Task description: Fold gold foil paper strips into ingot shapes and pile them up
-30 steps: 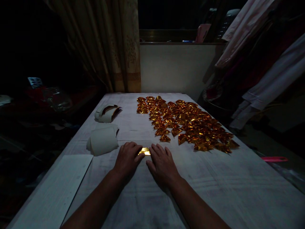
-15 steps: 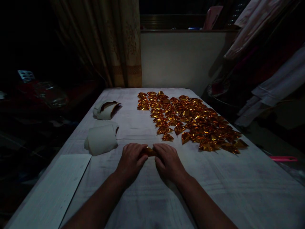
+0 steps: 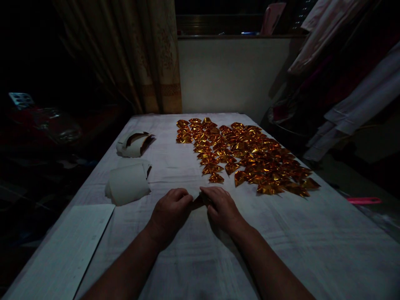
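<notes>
A small piece of foil paper [image 3: 197,203], dark in this light, is held between my two hands near the middle of the table. My left hand [image 3: 173,207] pinches its left end with thumb and forefinger. Curled over its right end, my right hand [image 3: 221,207] grips it and hides part of it. Beyond my hands, many folded shiny gold foil pieces [image 3: 240,150] lie in a wide cluster. The nearest single one [image 3: 216,178] sits just past my right hand.
Two stacks of curled pale paper, one nearer [image 3: 128,183] and one farther [image 3: 134,146], lie on the left. A flat white board [image 3: 71,241] covers the front left of the cloth-covered table [image 3: 312,250]. Clothes [image 3: 365,100] hang at the right.
The foil piece between my hands has tilted and shows a darker side instead of gold. My left fingers have closed into a tighter pinch. The view has shifted slightly.
</notes>
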Available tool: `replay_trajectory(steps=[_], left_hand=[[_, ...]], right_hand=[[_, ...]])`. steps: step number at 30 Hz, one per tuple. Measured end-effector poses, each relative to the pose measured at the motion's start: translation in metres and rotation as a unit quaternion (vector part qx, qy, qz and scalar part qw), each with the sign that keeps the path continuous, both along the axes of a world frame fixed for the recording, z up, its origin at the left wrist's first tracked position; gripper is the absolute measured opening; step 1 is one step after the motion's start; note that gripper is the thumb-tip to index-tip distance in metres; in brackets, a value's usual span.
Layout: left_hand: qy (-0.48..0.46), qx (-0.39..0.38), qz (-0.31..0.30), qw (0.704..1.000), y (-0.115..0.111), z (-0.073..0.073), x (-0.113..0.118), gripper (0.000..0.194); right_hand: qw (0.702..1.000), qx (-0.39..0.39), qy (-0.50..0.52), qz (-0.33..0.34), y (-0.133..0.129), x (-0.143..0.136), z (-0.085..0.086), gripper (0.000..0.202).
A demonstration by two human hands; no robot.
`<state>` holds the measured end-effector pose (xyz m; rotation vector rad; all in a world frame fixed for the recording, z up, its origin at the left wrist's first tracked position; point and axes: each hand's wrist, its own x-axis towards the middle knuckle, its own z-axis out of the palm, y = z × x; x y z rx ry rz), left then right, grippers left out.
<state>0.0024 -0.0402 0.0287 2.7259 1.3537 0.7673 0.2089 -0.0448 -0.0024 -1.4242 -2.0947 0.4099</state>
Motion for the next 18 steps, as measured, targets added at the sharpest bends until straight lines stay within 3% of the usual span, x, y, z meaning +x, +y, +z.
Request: replay_trajectory(steps=[9, 18], left_hand=[[-0.074, -0.088, -0.049, 0.992, 0.003, -0.003, -0.01, 0.02], [-0.112, -0.164, -0.075, 0.977, 0.005, 0.007, -0.011, 0.009]], right_hand=[[1.0, -0.02, -0.02, -0.006, 0.001, 0.004, 0.004, 0.063], [0.998, -0.027, -0.03, 0.04, 0.0, 0.002, 0.013, 0.033]])
